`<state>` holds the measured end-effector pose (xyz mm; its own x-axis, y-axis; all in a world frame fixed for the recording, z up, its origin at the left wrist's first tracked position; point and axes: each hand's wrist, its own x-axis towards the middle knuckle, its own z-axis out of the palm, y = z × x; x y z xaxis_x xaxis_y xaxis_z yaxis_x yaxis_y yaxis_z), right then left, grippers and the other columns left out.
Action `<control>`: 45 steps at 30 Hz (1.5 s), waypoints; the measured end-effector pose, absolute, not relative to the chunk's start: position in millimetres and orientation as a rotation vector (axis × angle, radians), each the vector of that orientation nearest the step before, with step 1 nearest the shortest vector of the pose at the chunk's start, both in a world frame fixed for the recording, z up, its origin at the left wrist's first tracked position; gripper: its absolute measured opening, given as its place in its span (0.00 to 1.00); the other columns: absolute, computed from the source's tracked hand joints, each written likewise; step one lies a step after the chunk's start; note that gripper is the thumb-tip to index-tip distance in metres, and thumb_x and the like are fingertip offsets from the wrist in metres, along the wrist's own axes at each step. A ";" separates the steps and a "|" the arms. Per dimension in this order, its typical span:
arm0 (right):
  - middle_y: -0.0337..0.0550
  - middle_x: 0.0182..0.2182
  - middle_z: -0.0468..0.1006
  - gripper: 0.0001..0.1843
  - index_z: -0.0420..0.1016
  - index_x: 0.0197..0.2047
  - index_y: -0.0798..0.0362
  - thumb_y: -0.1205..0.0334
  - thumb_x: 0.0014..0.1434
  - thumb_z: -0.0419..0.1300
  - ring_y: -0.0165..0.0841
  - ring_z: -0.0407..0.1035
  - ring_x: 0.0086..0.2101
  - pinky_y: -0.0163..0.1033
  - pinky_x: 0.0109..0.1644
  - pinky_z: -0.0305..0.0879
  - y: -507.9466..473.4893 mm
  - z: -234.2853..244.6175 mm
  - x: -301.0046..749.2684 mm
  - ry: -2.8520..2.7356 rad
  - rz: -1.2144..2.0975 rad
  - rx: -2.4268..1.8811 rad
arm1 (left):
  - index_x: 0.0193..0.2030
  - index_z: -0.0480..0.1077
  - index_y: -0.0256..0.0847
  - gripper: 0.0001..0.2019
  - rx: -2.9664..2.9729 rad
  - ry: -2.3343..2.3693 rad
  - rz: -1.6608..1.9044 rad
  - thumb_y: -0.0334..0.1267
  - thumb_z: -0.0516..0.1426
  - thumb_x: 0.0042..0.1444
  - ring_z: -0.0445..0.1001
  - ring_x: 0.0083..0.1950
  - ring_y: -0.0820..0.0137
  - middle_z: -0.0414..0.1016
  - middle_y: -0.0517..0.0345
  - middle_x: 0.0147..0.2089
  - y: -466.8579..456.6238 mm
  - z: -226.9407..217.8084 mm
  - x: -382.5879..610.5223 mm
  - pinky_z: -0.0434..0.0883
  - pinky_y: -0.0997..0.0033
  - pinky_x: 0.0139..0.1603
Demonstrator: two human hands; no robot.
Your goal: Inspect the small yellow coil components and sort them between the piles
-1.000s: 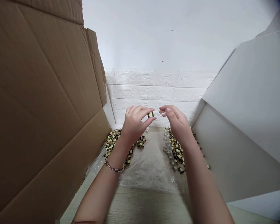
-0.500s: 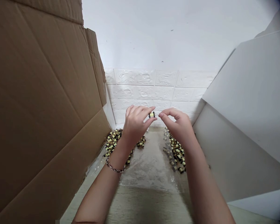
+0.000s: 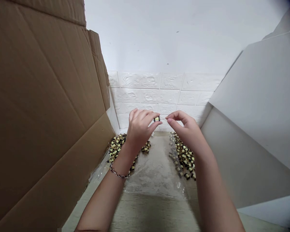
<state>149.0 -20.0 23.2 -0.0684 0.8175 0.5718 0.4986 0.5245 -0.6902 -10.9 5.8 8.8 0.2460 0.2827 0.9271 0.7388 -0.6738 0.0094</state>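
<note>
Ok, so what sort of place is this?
Probably a makeshift hand-work station: piles of yellow-and-black parts lie by a clear plastic sheet, with brown cardboard standing on the left.

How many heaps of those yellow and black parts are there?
2: the left heap, partly hidden behind the left forearm, and the right heap, beside the right forearm. Others may be hidden behind them.
</note>
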 end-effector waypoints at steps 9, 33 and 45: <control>0.35 0.32 0.72 0.07 0.69 0.31 0.49 0.56 0.53 0.54 0.32 0.65 0.37 0.38 0.40 0.56 -26.2 26.4 156.3 -1.813 0.318 -1.184 | 0.36 0.68 0.43 0.09 -2.061 -0.931 -1.422 0.44 0.55 0.50 0.69 0.39 0.71 0.73 0.61 0.34 7.2 8.5 -11.5 0.58 0.66 0.47; 0.35 0.31 0.74 0.07 0.70 0.30 0.49 0.59 0.54 0.53 0.31 0.66 0.34 0.43 0.43 0.57 -25.4 26.9 154.8 -1.718 0.127 -1.177 | 0.38 0.68 0.45 0.09 -2.166 -0.877 -1.260 0.43 0.54 0.52 0.68 0.39 0.73 0.72 0.62 0.36 4.7 6.4 -11.4 0.55 0.62 0.53; 0.37 0.30 0.74 0.07 0.70 0.30 0.49 0.59 0.53 0.52 0.32 0.66 0.32 0.48 0.47 0.55 -25.8 27.7 150.8 -1.681 -0.028 -1.217 | 0.38 0.68 0.44 0.09 -2.173 -0.868 -1.277 0.43 0.54 0.52 0.68 0.39 0.72 0.72 0.61 0.35 2.6 4.6 -7.3 0.55 0.62 0.52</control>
<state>150.8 -25.8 27.7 0.0263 0.6928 0.7207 0.7164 0.4897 -0.4969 -7.3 2.6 4.6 0.3660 0.2819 0.8869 0.7209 -0.6886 -0.0786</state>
